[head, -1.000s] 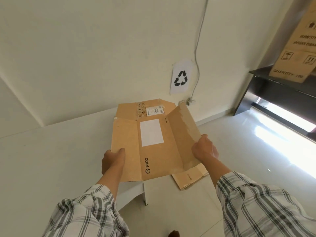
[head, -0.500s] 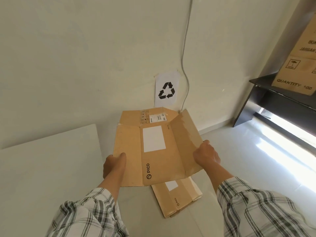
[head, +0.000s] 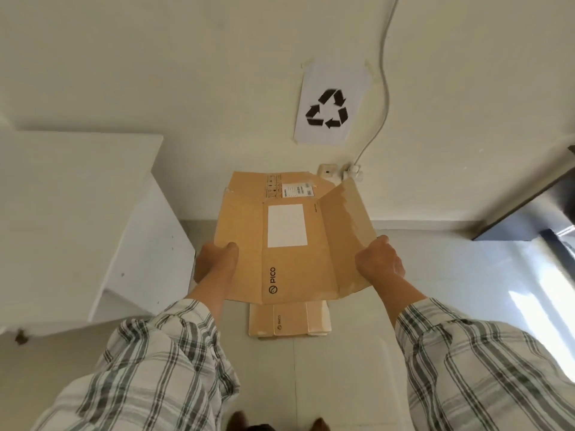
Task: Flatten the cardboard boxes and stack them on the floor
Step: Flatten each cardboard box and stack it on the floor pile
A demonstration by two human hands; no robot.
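A flattened brown cardboard box [head: 292,269] with a white label and "PICO" print hangs in the air in front of me. My left hand [head: 214,262] grips its left edge, thumb on top. My right hand [head: 379,262] grips its right flap, which is bent upward. Directly below it, on the pale floor [head: 342,368], lies a stack of flattened boxes [head: 289,320]; only its near end shows under the held box.
A white table [head: 77,213] stands close on the left. The wall ahead carries a recycling sign [head: 331,102], a cable and a socket [head: 326,171] near the floor. A dark shelf [head: 535,209] is at the right. My feet show at the bottom edge.
My view has tilted down and turned toward the wall. The held box now hangs squarely over the floor stack, which has come to the centre; the table moved to the left.
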